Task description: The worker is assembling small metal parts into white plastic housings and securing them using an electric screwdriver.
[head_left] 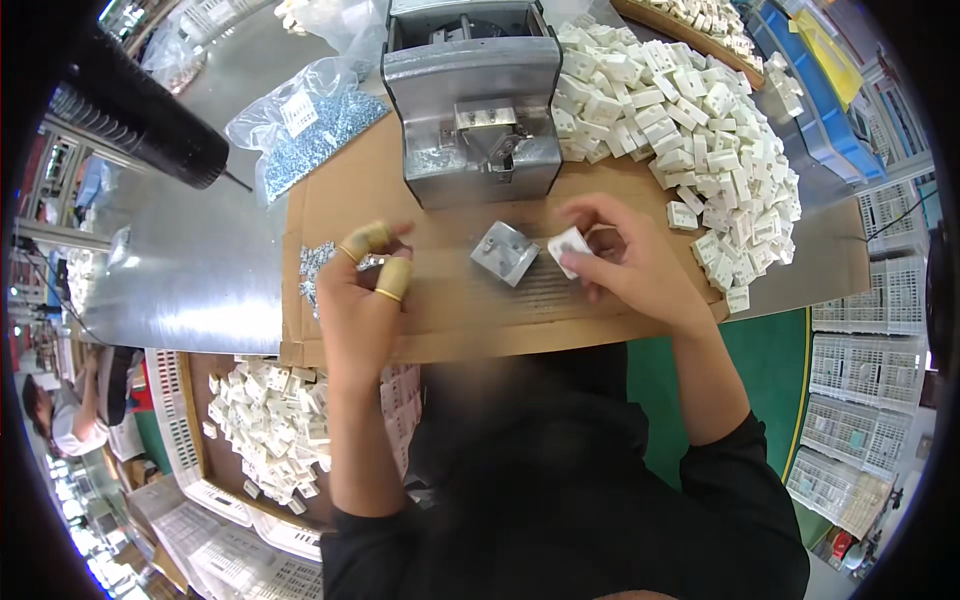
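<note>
My right hand (625, 255) pinches a small white plastic block (568, 250) between thumb and fingers. Just left of that block, a square metal fixture (505, 253) sits on the cardboard sheet (440, 320). My left hand (362, 300) is curled above the cardboard's left part, with yellow finger cots (393, 278) on its thumb and a finger. Small shiny metal pieces (371, 262) show within its curled fingers; their exact kind is too small to tell. Beside that hand lies a little heap of small silvery hardware (316, 265).
A grey metal machine (480, 90) stands at the back middle. White blocks are heaped (690, 120) at the right; more fill a crate (270, 425) at lower left. A plastic bag of bluish hardware (315, 125) lies back left. A black cylindrical tool (150, 115) hangs at upper left.
</note>
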